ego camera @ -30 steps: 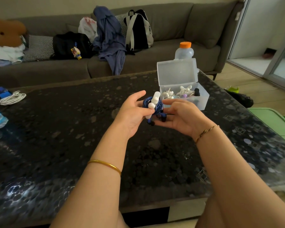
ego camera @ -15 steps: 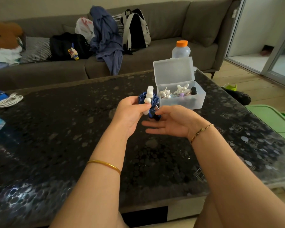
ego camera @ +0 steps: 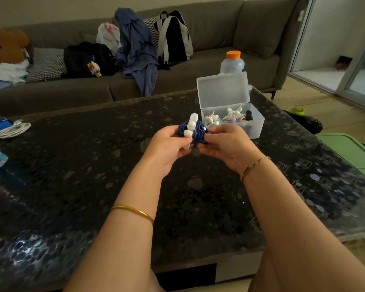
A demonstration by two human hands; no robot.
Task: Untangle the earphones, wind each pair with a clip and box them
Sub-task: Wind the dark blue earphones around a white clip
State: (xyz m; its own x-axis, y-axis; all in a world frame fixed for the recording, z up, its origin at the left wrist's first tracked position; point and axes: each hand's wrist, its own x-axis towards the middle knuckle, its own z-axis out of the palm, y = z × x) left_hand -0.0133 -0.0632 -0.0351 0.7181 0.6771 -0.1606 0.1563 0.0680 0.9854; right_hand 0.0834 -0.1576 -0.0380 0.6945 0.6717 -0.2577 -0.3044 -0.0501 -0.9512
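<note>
Your left hand (ego camera: 169, 144) grips the clip (ego camera: 192, 123), your right hand (ego camera: 226, 144) pinches the wound blue earphones (ego camera: 198, 133); winding looks finished, so the box (ego camera: 258, 125) by the tabletop's right edge likely comes next.

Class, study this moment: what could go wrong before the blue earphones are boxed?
The blue earphones are gripped between the left hand and right hand; if the white clip slips, the coil may spring loose. The open box already holds other earphones, so cords might tangle again going in.
</note>
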